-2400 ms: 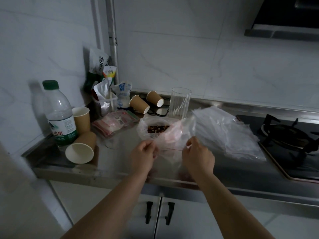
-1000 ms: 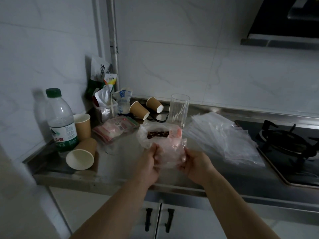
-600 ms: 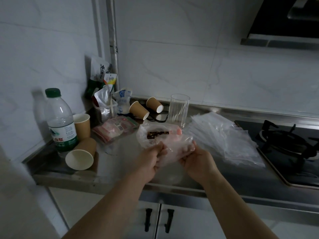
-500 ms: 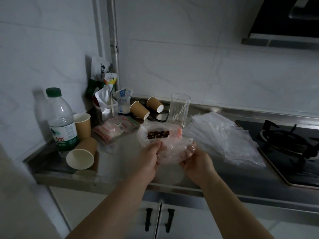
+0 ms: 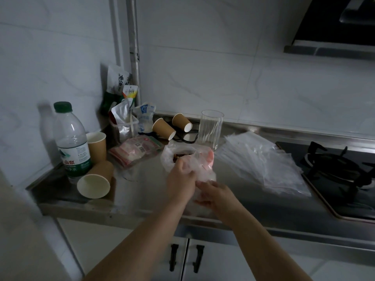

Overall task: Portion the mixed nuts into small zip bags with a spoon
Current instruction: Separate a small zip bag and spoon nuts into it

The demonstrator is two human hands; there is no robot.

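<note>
A clear plastic bag of dark mixed nuts [image 5: 183, 155] sits on the steel counter [image 5: 142, 191], partly behind my hands. In front of it I hold a small clear zip bag [image 5: 204, 171] above the counter. My left hand [image 5: 180, 178] grips its upper left part with curled fingers. My right hand [image 5: 215, 194] pinches its lower edge from below. A fanned pile of empty clear zip bags [image 5: 261, 165] lies to the right. No spoon shows.
A water bottle [image 5: 71, 138], several paper cups [image 5: 95, 185], a pink packet [image 5: 136, 151], snack pouches [image 5: 123, 102] and a glass tumbler [image 5: 211, 128] crowd the left and back. A gas hob [image 5: 334, 169] lies at right. The counter edge runs just below my hands.
My right hand has dropped from the bag's right side to its lower edge, nearer me. The left hand has risen a little, and the small bag now hangs more upright between them.
</note>
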